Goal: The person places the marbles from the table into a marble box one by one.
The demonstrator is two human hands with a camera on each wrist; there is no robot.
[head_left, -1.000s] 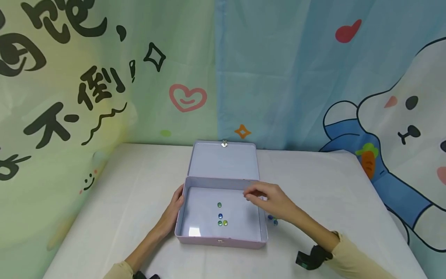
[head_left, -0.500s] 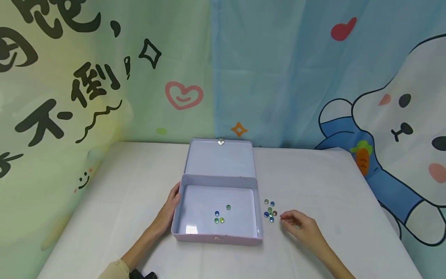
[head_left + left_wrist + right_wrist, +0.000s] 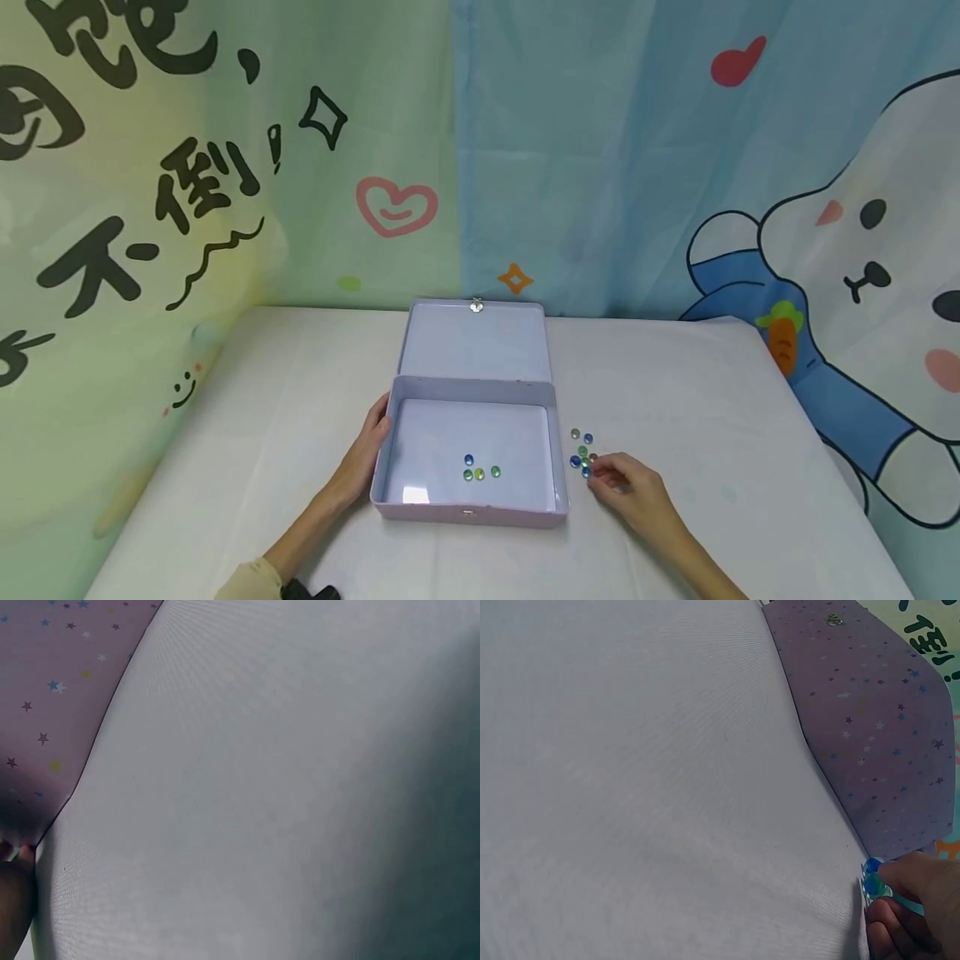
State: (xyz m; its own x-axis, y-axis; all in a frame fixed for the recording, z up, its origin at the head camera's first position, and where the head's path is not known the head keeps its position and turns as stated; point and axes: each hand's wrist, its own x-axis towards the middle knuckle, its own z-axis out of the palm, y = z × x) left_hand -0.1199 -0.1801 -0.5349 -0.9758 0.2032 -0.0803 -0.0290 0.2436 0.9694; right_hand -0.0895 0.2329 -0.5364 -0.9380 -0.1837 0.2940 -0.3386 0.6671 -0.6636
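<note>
right grip (image 3: 632, 495) curls down beside marbles (image 3: 582, 452), grasp unclear; left grip (image 3: 364, 454) rests unclenched against box (image 3: 471, 515).

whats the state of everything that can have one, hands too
box, open
lid, tipped back
four marbles in the box, lying loose
marbles beside the box, clustered
left hand, touching the box's left side
right hand, at the clustered marbles; grip unclear

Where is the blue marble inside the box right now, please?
In the head view, the blue marble lies near the middle of the box, right of the left hand, just beyond three greenish marbles.
</note>
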